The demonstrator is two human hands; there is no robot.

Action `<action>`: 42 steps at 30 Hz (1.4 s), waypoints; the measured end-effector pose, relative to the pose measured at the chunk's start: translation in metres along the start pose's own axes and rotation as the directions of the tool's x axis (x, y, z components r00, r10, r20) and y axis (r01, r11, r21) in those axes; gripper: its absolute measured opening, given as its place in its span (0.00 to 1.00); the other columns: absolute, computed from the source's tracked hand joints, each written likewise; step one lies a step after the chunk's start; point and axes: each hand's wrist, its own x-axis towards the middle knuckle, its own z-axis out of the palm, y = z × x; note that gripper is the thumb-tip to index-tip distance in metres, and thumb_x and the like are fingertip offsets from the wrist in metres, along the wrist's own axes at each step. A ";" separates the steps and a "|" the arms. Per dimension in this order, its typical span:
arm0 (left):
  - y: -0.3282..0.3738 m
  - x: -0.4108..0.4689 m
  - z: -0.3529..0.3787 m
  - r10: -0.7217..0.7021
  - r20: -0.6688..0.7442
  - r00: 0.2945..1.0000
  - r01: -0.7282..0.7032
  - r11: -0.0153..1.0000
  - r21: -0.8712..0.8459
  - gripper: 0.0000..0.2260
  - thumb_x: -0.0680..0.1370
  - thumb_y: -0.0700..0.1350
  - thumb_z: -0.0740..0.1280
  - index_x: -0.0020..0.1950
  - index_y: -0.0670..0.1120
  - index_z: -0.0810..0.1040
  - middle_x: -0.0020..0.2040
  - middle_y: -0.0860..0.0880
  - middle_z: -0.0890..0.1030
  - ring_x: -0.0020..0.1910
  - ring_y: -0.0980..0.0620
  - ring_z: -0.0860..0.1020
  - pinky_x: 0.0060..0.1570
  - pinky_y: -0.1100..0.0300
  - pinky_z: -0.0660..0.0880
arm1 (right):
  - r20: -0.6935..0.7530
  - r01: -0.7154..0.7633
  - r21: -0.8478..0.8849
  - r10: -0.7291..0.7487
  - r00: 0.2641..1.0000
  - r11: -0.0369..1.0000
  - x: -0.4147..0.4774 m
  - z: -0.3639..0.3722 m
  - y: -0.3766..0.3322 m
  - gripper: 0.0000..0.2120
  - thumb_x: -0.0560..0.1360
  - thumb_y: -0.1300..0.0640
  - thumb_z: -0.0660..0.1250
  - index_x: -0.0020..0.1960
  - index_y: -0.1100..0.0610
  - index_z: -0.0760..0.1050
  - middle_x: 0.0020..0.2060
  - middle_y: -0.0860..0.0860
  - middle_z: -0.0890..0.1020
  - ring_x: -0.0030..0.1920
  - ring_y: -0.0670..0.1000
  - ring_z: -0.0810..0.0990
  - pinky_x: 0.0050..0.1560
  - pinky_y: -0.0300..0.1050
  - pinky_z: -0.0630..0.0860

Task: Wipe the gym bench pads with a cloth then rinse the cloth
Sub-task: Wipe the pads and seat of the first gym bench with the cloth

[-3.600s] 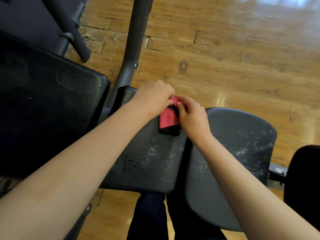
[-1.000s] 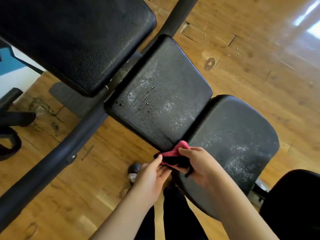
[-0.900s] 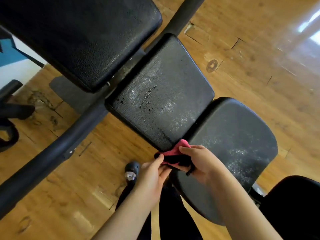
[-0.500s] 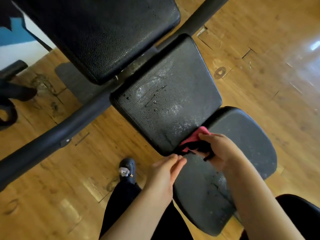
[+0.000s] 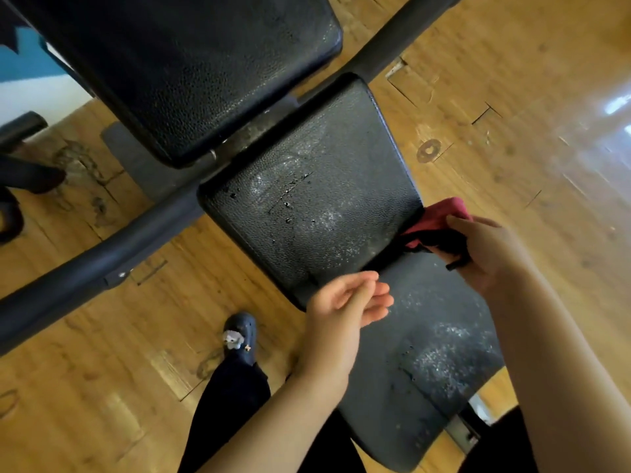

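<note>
My right hand grips a red and black cloth, pressed at the right edge of the gap between the middle bench pad and the nearer rounded seat pad. Both black pads carry water drops and whitish streaks. My left hand hovers over the near corner of the middle pad, fingers loosely apart, holding nothing. A larger black back pad lies beyond them at the upper left.
A dark metal frame bar runs diagonally across the wooden floor. My dark-trousered leg and a dark shoe stand just left of the seat pad. Black equipment parts sit at the left edge.
My right hand slid the cloth rightward along the gap between the two pads to its far edge. My left hand let go of the cloth and now hangs free.
</note>
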 end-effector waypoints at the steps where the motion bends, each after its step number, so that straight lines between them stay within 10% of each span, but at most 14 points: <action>1: 0.008 -0.002 -0.007 0.082 0.064 0.995 -0.090 0.987 0.130 0.05 0.80 0.37 0.64 0.51 0.42 0.79 0.41 0.47 0.84 0.38 0.53 0.83 0.38 0.64 0.79 | -0.019 0.030 -0.001 -0.030 0.999 1.000 -0.005 0.000 0.000 0.06 0.79 0.68 0.60 0.47 0.62 0.75 0.40 0.58 0.80 0.32 0.49 0.83 0.34 0.42 0.82; 5: 0.068 0.001 -0.032 0.344 0.331 0.878 -0.474 0.712 0.518 0.06 0.76 0.44 0.65 0.53 0.49 0.77 0.44 0.51 0.84 0.43 0.56 0.82 0.43 0.67 0.74 | 0.015 0.131 0.158 -0.135 0.991 0.979 -0.026 0.013 -0.013 0.08 0.79 0.66 0.59 0.47 0.58 0.75 0.44 0.55 0.82 0.44 0.52 0.83 0.45 0.46 0.82; 8: 0.123 0.016 -0.044 0.565 0.494 0.660 -0.691 0.200 0.694 0.07 0.77 0.44 0.65 0.53 0.48 0.78 0.48 0.55 0.82 0.49 0.59 0.77 0.52 0.64 0.73 | 0.057 0.256 0.219 -0.275 0.960 0.941 -0.037 0.036 -0.030 0.09 0.79 0.67 0.58 0.48 0.58 0.75 0.43 0.54 0.82 0.45 0.52 0.83 0.51 0.51 0.81; 11: 0.180 0.044 -0.052 0.630 0.691 0.355 -0.600 -0.413 0.685 0.11 0.76 0.43 0.65 0.57 0.43 0.78 0.57 0.48 0.79 0.58 0.49 0.73 0.61 0.57 0.67 | 0.044 0.480 0.053 -0.482 0.875 0.876 -0.040 0.059 -0.038 0.12 0.75 0.66 0.61 0.48 0.51 0.78 0.45 0.53 0.80 0.50 0.56 0.80 0.58 0.59 0.77; 14: 0.228 0.075 -0.050 0.544 0.765 0.344 -0.345 -0.685 0.642 0.19 0.77 0.47 0.63 0.66 0.42 0.73 0.70 0.43 0.70 0.71 0.43 0.66 0.71 0.49 0.59 | 0.024 0.655 -0.129 -0.658 0.752 0.744 -0.038 0.077 -0.038 0.17 0.68 0.63 0.59 0.48 0.45 0.79 0.45 0.49 0.80 0.53 0.58 0.80 0.61 0.61 0.74; 19: 0.230 0.090 -0.043 0.506 0.740 0.443 -0.116 -0.786 0.607 0.25 0.82 0.53 0.53 0.76 0.41 0.60 0.78 0.42 0.57 0.78 0.43 0.53 0.76 0.44 0.49 | 0.065 0.720 -0.197 -0.724 0.687 0.666 -0.022 0.112 -0.023 0.17 0.68 0.62 0.58 0.53 0.55 0.80 0.40 0.37 0.79 0.45 0.40 0.75 0.56 0.43 0.72; 25: 0.229 0.089 -0.044 0.510 0.748 0.425 -0.097 -0.796 0.598 0.25 0.82 0.53 0.52 0.77 0.41 0.60 0.78 0.42 0.57 0.78 0.43 0.54 0.76 0.44 0.50 | 0.162 0.744 -0.502 -0.797 0.582 0.441 -0.021 0.137 0.011 0.23 0.74 0.50 0.66 0.68 0.54 0.73 0.72 0.53 0.68 0.75 0.55 0.56 0.72 0.36 0.45; 42: 0.225 0.090 -0.041 0.512 0.746 0.426 -0.022 -0.818 0.574 0.25 0.82 0.52 0.52 0.76 0.40 0.59 0.78 0.40 0.57 0.77 0.41 0.54 0.75 0.42 0.52 | 0.376 0.858 -0.491 -0.850 0.368 0.154 -0.015 0.152 0.026 0.24 0.77 0.69 0.56 0.73 0.61 0.67 0.74 0.58 0.63 0.76 0.58 0.55 0.73 0.34 0.46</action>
